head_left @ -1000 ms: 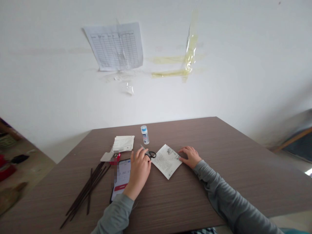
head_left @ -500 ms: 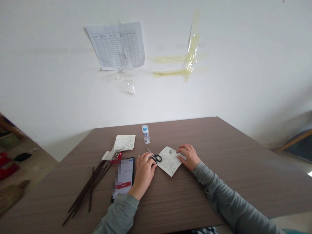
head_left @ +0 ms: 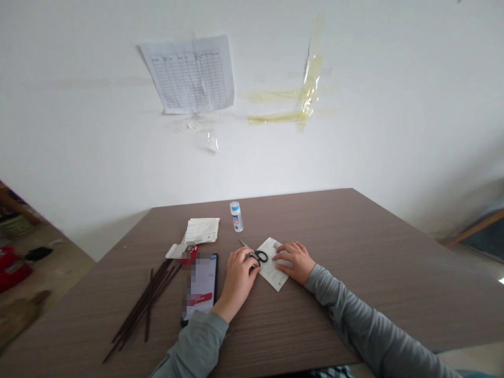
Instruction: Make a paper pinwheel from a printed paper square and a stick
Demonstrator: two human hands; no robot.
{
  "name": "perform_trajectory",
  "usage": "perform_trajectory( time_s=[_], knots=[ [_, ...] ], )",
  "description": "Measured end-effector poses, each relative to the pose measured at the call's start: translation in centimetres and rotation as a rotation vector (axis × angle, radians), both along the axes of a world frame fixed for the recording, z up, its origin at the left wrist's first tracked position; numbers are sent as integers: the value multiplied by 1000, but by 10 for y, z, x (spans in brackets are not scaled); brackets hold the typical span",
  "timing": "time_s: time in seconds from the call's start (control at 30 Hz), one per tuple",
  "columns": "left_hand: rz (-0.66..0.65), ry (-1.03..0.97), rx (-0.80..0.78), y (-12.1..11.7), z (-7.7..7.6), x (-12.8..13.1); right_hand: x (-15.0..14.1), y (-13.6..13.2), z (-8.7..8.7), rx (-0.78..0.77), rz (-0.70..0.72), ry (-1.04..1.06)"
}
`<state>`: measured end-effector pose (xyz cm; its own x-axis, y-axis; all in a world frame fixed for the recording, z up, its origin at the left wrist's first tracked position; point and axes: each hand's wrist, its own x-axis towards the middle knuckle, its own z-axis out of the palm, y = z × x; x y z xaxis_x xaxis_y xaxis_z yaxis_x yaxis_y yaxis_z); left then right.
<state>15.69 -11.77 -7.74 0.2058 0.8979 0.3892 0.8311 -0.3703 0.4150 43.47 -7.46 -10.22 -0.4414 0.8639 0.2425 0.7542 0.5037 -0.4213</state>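
Left hand [head_left: 239, 277]: fingers closed on scissors [head_left: 255, 254], handle loops facing the right hand. Right hand [head_left: 295, 261]: fingers apart, resting on the paper sheet [head_left: 271, 273], located between the 2 hands. Left of the left hand: 1 phone [head_left: 203, 287], then dark sticks [head_left: 148, 298]. Beyond both hands: 1 white tube [head_left: 237, 218], upright.

Brown table [head_left: 354, 294] with phone [head_left: 203, 286], dark sticks [head_left: 138, 310], printed sheet [head_left: 271, 274], stacked papers [head_left: 202, 230], tube [head_left: 237, 217]

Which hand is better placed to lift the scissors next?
Probably the left hand: its fingers are at the scissors, by the handles, while the right hand is over the right part of the printed paper.
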Motion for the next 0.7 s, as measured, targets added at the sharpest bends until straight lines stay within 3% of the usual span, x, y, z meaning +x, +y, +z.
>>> perform_trajectory(
  time_s=[0.4,0.7],
  knots=[
    [142,121,93,2,-18,-4,-21,-3,-19,68,-32,-113],
    [204,182,40,-1,-13,-4,-15,-4,-5,51,-79,-104]
  ],
)
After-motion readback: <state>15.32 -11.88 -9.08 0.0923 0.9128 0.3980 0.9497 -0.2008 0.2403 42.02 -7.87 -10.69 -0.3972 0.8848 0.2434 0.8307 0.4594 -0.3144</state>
